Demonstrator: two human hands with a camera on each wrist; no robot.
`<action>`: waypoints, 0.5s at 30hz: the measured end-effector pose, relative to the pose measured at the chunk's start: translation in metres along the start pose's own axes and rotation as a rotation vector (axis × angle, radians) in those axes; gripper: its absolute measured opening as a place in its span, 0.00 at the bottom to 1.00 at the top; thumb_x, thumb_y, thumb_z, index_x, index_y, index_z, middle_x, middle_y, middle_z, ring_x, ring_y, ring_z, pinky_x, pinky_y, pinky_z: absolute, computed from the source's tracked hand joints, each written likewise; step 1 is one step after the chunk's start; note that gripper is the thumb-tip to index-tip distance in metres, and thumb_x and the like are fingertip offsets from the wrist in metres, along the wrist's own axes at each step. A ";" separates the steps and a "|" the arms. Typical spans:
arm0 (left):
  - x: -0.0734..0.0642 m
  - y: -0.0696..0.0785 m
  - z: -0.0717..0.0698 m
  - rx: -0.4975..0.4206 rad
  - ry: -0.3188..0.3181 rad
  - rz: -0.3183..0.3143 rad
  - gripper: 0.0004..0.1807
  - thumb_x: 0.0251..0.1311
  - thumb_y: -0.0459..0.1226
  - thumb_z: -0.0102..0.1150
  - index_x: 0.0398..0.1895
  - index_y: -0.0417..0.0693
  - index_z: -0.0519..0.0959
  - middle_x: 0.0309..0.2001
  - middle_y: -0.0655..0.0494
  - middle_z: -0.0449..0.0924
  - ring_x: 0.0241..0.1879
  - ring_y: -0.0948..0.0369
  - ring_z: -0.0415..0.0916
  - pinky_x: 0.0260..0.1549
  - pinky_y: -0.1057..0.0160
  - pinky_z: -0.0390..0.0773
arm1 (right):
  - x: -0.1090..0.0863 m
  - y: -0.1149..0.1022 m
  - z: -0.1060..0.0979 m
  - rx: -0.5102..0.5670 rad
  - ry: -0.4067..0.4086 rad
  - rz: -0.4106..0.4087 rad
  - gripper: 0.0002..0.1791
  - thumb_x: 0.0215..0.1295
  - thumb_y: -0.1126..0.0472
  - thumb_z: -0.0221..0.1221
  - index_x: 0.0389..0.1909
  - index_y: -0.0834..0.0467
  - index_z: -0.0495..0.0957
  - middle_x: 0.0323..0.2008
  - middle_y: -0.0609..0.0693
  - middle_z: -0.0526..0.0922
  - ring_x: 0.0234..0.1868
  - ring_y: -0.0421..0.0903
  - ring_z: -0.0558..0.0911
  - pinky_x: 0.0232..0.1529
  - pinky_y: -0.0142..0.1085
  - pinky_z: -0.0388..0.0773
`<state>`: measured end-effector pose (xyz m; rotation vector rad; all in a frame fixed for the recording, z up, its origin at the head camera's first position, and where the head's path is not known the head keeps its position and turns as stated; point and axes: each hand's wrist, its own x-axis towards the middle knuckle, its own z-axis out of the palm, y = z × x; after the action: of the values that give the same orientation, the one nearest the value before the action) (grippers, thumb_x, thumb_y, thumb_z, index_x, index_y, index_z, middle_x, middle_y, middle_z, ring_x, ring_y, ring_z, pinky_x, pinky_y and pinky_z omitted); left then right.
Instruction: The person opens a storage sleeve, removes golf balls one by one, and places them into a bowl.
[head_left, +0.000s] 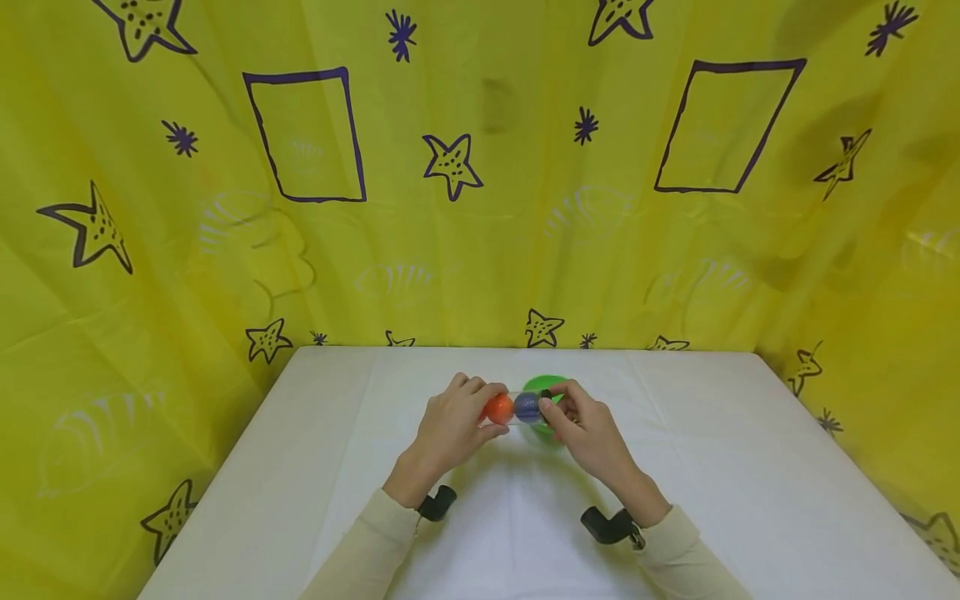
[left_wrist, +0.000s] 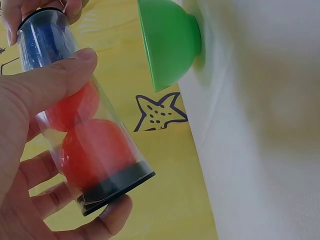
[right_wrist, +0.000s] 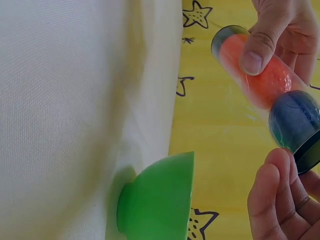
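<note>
A clear plastic tube (left_wrist: 110, 114) is held up, lying sideways in the head view, with two orange balls (left_wrist: 95, 152) and a blue ball (head_left: 527, 407) lined up inside. My left hand (head_left: 454, 422) grips the tube around the orange balls, its thumb across the wall. A black cap (left_wrist: 119, 186) closes that end, with a fingertip of the same hand just below it. At the opposite end, beside the blue ball, my right hand (head_left: 595, 432) pinches the other black cap (head_left: 545, 395) between thumb and fingers.
A green bowl (head_left: 550, 382) stands upright on the white table (head_left: 360, 400), behind the tube and partly hidden by the right hand. A yellow curtain (head_left: 510, 250) with drawn stars hangs around the table. Both wrists carry a black camera mount (head_left: 609, 526).
</note>
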<state>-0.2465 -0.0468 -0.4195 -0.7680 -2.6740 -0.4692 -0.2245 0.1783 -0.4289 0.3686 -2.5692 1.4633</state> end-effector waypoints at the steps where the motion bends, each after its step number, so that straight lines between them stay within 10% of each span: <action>1: 0.000 0.000 0.000 0.003 0.001 0.002 0.28 0.54 0.51 0.76 0.59 0.58 0.81 0.48 0.58 0.84 0.47 0.59 0.74 0.36 0.59 0.81 | 0.000 0.000 0.000 -0.002 -0.003 0.001 0.16 0.77 0.51 0.56 0.54 0.59 0.75 0.33 0.59 0.83 0.25 0.42 0.79 0.28 0.32 0.77; 15: 0.000 -0.003 0.004 0.009 0.010 0.018 0.29 0.53 0.51 0.76 0.59 0.58 0.82 0.48 0.57 0.87 0.46 0.57 0.80 0.36 0.56 0.82 | 0.000 0.002 0.002 -0.076 -0.031 -0.034 0.15 0.78 0.52 0.54 0.56 0.58 0.73 0.28 0.48 0.78 0.25 0.47 0.77 0.26 0.32 0.72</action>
<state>-0.2491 -0.0477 -0.4236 -0.7845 -2.6561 -0.4543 -0.2253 0.1774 -0.4317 0.4253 -2.6200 1.3547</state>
